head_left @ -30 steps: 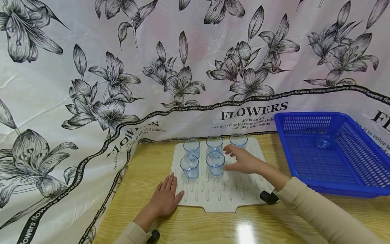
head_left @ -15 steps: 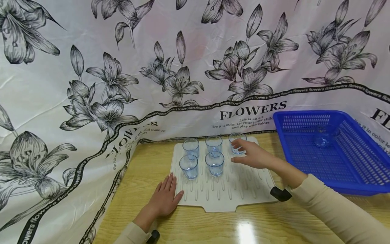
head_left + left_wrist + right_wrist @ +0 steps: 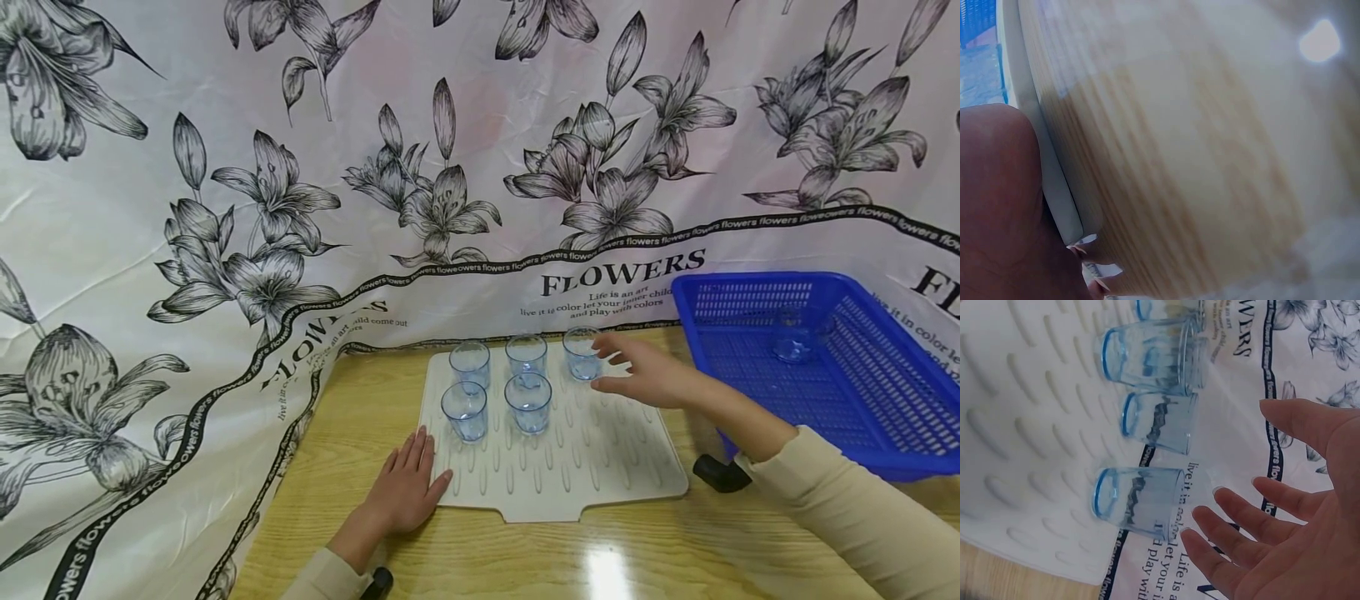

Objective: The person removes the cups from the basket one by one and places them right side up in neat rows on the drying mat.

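A white ridged drying mat [image 3: 555, 471] bears clear blue glasses standing upright. In its back row are a left glass [image 3: 470, 360], a middle glass [image 3: 527, 354] and a right glass [image 3: 582, 358]; a left glass [image 3: 466, 414] and a middle glass [image 3: 528, 408] stand in front. My right hand [image 3: 652, 373] hovers just right of the back right glass, thumb and fingers spread. The right wrist view shows that hand [image 3: 1285, 544] holding nothing, fingertips close to the nearest glass [image 3: 1141, 500]. My left hand [image 3: 405, 492] lies flat at the mat's left edge, fingers straight.
A blue plastic basket [image 3: 693, 358] stands at the right, with another glass [image 3: 793, 342] inside. Behind the wooden table [image 3: 345, 433] hangs a white flower-printed cloth [image 3: 465, 308], which also runs down the left side.
My right hand has moved back and right, from beside the front middle glass past the back right glass. My left hand and the glasses have stayed in place.
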A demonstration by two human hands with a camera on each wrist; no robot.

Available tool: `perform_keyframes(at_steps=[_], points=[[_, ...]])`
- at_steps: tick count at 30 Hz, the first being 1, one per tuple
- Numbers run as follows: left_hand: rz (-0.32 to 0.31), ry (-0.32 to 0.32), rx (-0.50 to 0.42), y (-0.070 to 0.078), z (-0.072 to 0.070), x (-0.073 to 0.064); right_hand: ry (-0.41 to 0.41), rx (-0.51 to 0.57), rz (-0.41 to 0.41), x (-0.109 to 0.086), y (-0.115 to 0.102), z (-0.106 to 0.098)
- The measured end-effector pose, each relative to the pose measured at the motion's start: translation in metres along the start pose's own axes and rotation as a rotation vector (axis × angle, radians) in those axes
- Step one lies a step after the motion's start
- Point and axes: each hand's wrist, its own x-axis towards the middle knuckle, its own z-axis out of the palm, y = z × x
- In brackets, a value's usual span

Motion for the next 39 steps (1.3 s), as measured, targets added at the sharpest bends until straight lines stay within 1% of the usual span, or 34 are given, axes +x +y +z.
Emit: perform_keyframes(at_steps=[5,18,28,39], points=[[0.007,-0.005,-0.014,0.001,-0.002,-0.002,0.006,-0.024,0.038,-0.005,0.002,-0.009],[0.009,-0.006,-0.020,-0.003,0.001,0.000,0.050,-0.090,0.038,-0.023,0.011,-0.029],[0.010,-0.007,-0.009,-0.006,0.006,0.002,0.055,-0.138,0.068,-0.037,0.023,-0.042],[0.015,0.003,-0.010,-0.006,0.001,-0.002,0.058,-0.191,0.119,-0.048,0.038,-0.060]])
